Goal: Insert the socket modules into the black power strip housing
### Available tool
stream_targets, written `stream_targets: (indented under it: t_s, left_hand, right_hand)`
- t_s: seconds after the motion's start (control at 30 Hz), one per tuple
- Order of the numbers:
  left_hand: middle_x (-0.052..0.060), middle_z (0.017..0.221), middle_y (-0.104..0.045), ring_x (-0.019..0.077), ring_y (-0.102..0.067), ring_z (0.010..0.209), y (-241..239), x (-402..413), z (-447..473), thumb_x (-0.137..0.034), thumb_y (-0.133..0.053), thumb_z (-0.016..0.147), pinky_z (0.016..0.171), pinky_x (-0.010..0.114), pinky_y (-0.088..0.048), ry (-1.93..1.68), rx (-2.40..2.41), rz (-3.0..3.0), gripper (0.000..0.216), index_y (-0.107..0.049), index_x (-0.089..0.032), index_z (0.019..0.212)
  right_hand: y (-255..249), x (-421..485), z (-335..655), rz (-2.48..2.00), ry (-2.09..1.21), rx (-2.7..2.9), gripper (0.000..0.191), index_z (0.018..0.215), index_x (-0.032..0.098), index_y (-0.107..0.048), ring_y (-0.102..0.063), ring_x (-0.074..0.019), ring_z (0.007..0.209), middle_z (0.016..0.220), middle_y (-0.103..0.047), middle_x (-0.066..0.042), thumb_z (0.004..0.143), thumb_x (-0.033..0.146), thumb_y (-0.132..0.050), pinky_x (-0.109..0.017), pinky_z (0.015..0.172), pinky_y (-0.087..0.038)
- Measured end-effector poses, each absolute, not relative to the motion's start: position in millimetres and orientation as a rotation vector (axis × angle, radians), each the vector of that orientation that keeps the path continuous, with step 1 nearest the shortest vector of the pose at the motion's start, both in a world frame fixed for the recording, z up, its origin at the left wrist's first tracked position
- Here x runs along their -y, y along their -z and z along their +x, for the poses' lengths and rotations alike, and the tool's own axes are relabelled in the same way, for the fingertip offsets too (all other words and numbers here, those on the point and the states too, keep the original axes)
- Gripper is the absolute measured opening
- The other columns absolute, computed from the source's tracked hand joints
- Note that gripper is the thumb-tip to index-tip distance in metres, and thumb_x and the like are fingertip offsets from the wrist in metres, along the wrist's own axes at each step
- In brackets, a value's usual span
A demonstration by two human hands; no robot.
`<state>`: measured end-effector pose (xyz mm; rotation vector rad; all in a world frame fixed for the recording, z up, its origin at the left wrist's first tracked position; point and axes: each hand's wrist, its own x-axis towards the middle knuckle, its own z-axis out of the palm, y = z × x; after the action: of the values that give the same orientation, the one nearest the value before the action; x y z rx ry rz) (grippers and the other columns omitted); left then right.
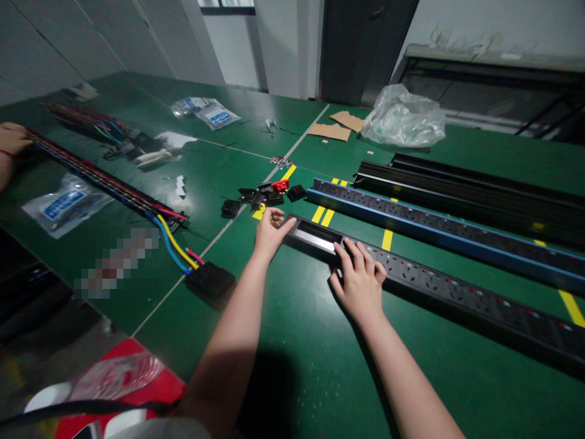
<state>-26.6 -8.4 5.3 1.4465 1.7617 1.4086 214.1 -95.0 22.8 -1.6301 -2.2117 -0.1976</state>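
A long black power strip [457,292] lies on the green floor, running from centre to lower right, with an open metal channel at its left end. My left hand [272,228] rests at that open end, fingers curled on its tip. My right hand [359,277] lies on the strip just right of the opening, fingers spread flat over the sockets. A cluster of small black parts with one red switch [280,185] sits just beyond my left hand.
A blue strip [439,228] and black housings [479,189] lie behind. A wiring harness [114,186] ends at a black block [211,280] on the left. Plastic bags [402,119], cardboard [331,130] and another person's hand [11,140] are farther off.
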Motion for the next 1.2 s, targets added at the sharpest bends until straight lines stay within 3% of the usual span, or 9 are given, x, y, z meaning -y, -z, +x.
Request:
stream_targets:
  t_s: [0.17,0.4,0.57,0.73,0.9,1.1,1.2]
  left_hand:
    - [0.004,0.079,-0.069,0.0171,-0.061,0.071,-9.9,10.2,-28.7,-0.047,-0.077,0.068,0.066,0.03,-0.047,-1.434,-1.707,1.364,0.032,-0.068,-0.02,0.082]
    - [0.004,0.074,-0.072,0.0203,-0.065,0.078,-15.9,15.3,-9.6,-0.046,-0.073,0.073,0.081,0.036,-0.049,-1.209,-1.494,1.68,0.025,-0.072,-0.023,0.064]
    - [0.004,0.08,-0.072,0.019,-0.065,0.08,-15.1,12.0,-10.1,-0.047,-0.059,0.086,0.079,0.033,-0.048,-1.316,-1.517,1.588,0.032,-0.075,-0.023,0.073]
    - [0.003,0.07,-0.068,0.0155,-0.061,0.068,-12.9,8.8,-15.7,-0.052,-0.05,0.089,0.069,0.028,-0.045,-1.447,-1.637,1.355,0.045,-0.072,-0.018,0.068]
    - [0.002,0.07,-0.067,0.0147,-0.06,0.069,-11.6,9.4,-17.0,-0.053,-0.049,0.09,0.07,0.026,-0.044,-1.454,-1.634,1.345,0.047,-0.071,-0.017,0.07]
    - [0.003,0.071,-0.066,0.0137,-0.059,0.064,-8.8,8.4,-17.9,-0.053,-0.048,0.09,0.066,0.026,-0.045,-1.5,-1.665,1.284,0.046,-0.07,-0.017,0.071]
    - [0.003,0.073,-0.066,0.0128,-0.059,0.063,-7.3,8.3,-17.7,-0.052,-0.048,0.09,0.065,0.025,-0.045,-1.523,-1.686,1.271,0.045,-0.07,-0.017,0.073]
  right_hand:
    - [-23.1,95.0,213.0,-1.621,0.187,2.202,0.056,0.143,0.03,-0.045,-0.035,-0.0269,0.136,0.149,-0.046,-0.005,0.088,0.032,-0.054,-0.041,0.102,-0.021]
    - [-22.1,95.0,214.4,-1.618,0.178,2.202,0.055,0.143,0.03,-0.045,-0.035,-0.0271,0.136,0.15,-0.045,-0.005,0.089,0.031,-0.053,-0.041,0.102,-0.021]
    - [-29.8,94.8,206.1,-1.626,0.229,2.208,0.056,0.146,0.03,-0.042,-0.035,-0.0269,0.137,0.153,-0.041,-0.006,0.09,0.036,-0.051,-0.043,0.102,-0.021]
    - [-41.2,89.6,176.4,-1.505,0.242,2.353,0.061,0.147,0.034,-0.039,-0.028,-0.0281,0.141,0.159,-0.029,-0.002,0.089,0.038,-0.054,-0.046,0.106,-0.019]
    - [-35.1,82.3,174.0,-1.534,0.215,2.304,0.045,0.132,0.027,-0.056,-0.032,-0.0289,0.139,0.156,-0.035,-0.006,0.088,0.039,-0.053,-0.046,0.106,-0.019]
    - [-27.9,81.2,181.3,-1.491,0.215,2.277,0.044,0.132,0.026,-0.056,-0.038,-0.0264,0.135,0.153,-0.041,-0.003,0.09,0.037,-0.051,-0.042,0.103,-0.023]
    - [-29.1,80.8,176.5,-1.515,0.169,2.243,0.052,0.139,0.024,-0.05,-0.039,-0.0266,0.133,0.151,-0.044,-0.004,0.09,0.04,-0.051,-0.043,0.103,-0.023]
